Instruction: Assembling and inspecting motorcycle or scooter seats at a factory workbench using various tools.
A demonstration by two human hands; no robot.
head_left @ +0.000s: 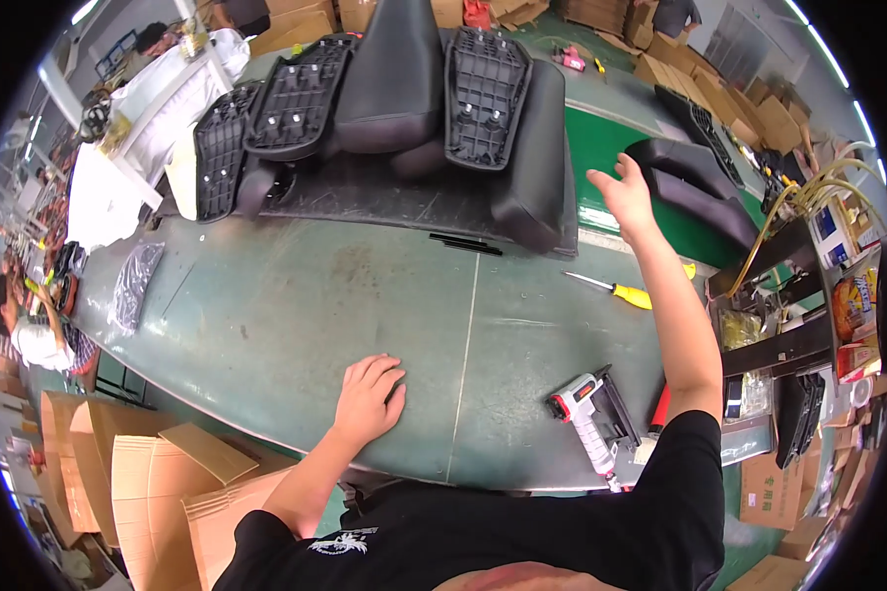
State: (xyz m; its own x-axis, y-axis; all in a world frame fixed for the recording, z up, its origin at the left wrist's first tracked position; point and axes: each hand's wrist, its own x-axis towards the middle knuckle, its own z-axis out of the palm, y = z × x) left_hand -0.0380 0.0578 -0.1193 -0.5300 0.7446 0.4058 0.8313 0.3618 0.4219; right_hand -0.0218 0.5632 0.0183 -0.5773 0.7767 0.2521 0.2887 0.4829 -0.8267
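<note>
My left hand lies flat, fingers together, on the green worktable near its front edge and holds nothing. My right hand is stretched out to the far right with fingers spread, empty, hovering close to a black seat cushion on the right. A pile of black seats and ribbed plastic seat bases fills the back of the table on a dark mat. A yellow-handled screwdriver lies below my right forearm. A white and red pneumatic staple gun rests at the front right.
A clear plastic bag lies at the table's left end. Cardboard boxes stand at the lower left. A shelf rack with yellow hoses and packages is on the right. Another person is at the far left.
</note>
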